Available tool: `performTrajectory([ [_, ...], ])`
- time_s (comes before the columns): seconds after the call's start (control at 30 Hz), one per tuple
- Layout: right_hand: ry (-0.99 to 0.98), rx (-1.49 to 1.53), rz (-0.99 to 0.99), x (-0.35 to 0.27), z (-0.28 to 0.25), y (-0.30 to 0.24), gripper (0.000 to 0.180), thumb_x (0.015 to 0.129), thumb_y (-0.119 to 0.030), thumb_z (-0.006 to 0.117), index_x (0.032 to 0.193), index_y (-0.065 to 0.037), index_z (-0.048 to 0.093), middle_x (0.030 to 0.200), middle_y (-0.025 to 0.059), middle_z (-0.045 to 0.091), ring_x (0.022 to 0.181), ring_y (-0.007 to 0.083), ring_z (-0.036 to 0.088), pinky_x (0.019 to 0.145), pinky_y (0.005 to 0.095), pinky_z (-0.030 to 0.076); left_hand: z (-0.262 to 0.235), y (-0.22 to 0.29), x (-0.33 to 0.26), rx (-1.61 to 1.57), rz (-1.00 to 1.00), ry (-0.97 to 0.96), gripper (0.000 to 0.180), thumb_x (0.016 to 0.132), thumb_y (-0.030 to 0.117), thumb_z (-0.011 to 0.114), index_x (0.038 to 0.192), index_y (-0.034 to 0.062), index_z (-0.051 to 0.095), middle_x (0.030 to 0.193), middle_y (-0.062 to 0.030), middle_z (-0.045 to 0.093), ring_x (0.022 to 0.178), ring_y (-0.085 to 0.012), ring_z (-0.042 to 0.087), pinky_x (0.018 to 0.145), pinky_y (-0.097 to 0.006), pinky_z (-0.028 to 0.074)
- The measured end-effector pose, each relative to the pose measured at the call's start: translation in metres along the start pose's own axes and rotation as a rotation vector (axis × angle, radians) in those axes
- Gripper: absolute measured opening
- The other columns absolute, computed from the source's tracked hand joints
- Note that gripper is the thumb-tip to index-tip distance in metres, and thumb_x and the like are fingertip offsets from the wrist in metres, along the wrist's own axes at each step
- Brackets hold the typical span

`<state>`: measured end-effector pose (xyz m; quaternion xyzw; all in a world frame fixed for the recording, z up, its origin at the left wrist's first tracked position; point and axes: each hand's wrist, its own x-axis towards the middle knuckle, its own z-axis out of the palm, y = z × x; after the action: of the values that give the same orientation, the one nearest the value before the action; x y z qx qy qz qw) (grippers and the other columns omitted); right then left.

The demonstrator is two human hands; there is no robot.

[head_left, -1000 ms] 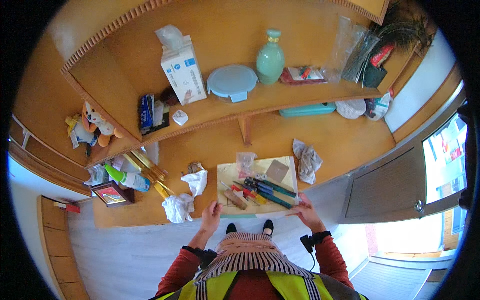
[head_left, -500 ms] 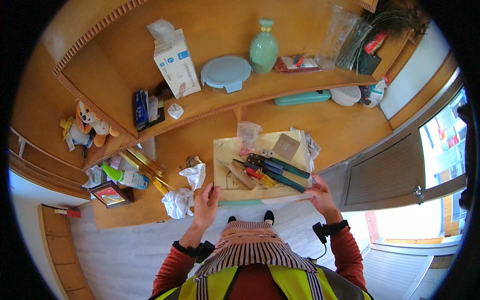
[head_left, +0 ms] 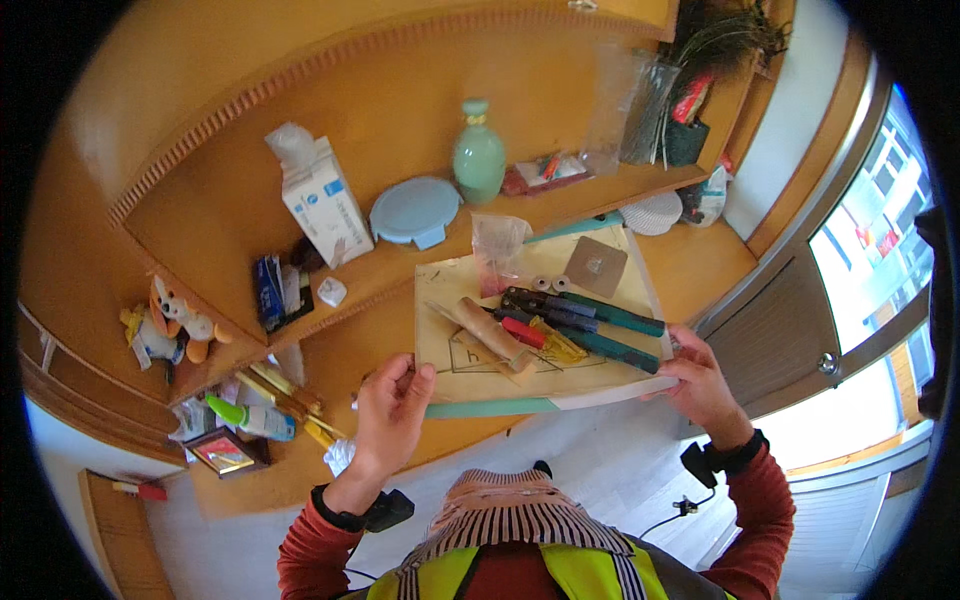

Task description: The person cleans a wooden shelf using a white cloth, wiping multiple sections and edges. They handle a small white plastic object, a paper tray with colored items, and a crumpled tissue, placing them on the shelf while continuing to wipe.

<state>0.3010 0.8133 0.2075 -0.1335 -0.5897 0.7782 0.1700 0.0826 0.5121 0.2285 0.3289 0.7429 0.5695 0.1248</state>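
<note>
Both hands, left [head_left: 392, 408] and right [head_left: 697, 378], clamp the loaded board [head_left: 540, 385] by its edges, carrying pliers [head_left: 585, 325]; next: keep level.

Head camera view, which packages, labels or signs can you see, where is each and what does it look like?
Tissue box: upper shelf, left; tall, white with blue print.
Green bottle: upper shelf, middle; rounded, pale green.
Glue bottle: lower counter, left; lying down, white with green cap.
Clear bag: on the held board's far edge; crumpled.
</note>
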Motion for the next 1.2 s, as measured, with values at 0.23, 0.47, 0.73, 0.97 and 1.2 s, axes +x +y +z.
performTrajectory([
  [0.23, 0.113, 0.055, -0.007, -0.005, -0.001, -0.087, 0.048, 0.08, 0.005, 0.05, 0.128, 0.002, 0.045, 0.117, 0.015, 0.056, 0.096, 0.0289, 0.064, 0.073, 0.0398, 0.059, 0.007, 0.074, 0.039, -0.299, 0.068, -0.085, 0.028, 0.099, 0.025, 0.049, 0.089, 0.0002, 0.055, 0.077, 0.001, 0.056, 0.064, -0.0034, 0.05, 0.057, -0.023, 0.049],
  [0.47, 0.183, -0.305, -0.105, -0.005, -0.005, -0.165, 0.032, 0.078, 0.003, 0.053, 0.108, 0.008, 0.058, 0.114, 0.0124, 0.052, 0.091, 0.0205, 0.061, 0.075, 0.0293, 0.057, 0.013, 0.14, 0.075, -0.288, 0.136, -0.111, 0.03, 0.099, 0.025, 0.048, 0.083, -0.0004, 0.053, 0.071, 0.0004, 0.053, 0.062, -0.0058, 0.052, 0.053, -0.024, 0.048],
  [0.73, 0.116, -0.359, -0.229, -0.001, -0.013, -0.243, 0.045, 0.082, -0.009, 0.05, 0.122, 0.009, 0.047, 0.093, 0.0124, 0.063, 0.073, 0.013, 0.066, 0.065, 0.0218, 0.057, 0.016, 0.206, 0.111, -0.27, 0.227, -0.103, 0.039, 0.097, 0.035, 0.049, 0.087, -0.0002, 0.059, 0.074, -0.0019, 0.059, 0.065, -0.007, 0.055, 0.06, -0.023, 0.048],
  [0.97, 0.059, -0.419, -0.328, 0.034, -0.029, -0.3, 0.038, 0.085, -0.013, 0.052, 0.115, 0.009, 0.05, 0.124, 0.0221, 0.045, 0.104, 0.024, 0.06, 0.084, 0.0234, 0.055, 0.011, 0.257, 0.149, -0.357, 0.361, 0.007, 0.028, 0.093, 0.029, 0.057, 0.095, 0.0016, 0.063, 0.076, -0.0046, 0.065, 0.06, -0.0074, 0.058, 0.05, -0.017, 0.045],
  [1.2, -0.144, -0.27, -0.359, 0.117, -0.031, -0.338, 0.029, 0.082, -0.005, 0.051, 0.104, 0.014, 0.05, 0.106, 0.0239, 0.057, 0.098, 0.0326, 0.063, 0.077, 0.0265, 0.059, -0.015, 0.281, 0.192, -0.339, 0.374, 0.093, 0.028, 0.094, 0.025, 0.057, 0.1, -0.0008, 0.063, 0.082, -0.0066, 0.067, 0.066, -0.0082, 0.06, 0.053, -0.014, 0.049],
])
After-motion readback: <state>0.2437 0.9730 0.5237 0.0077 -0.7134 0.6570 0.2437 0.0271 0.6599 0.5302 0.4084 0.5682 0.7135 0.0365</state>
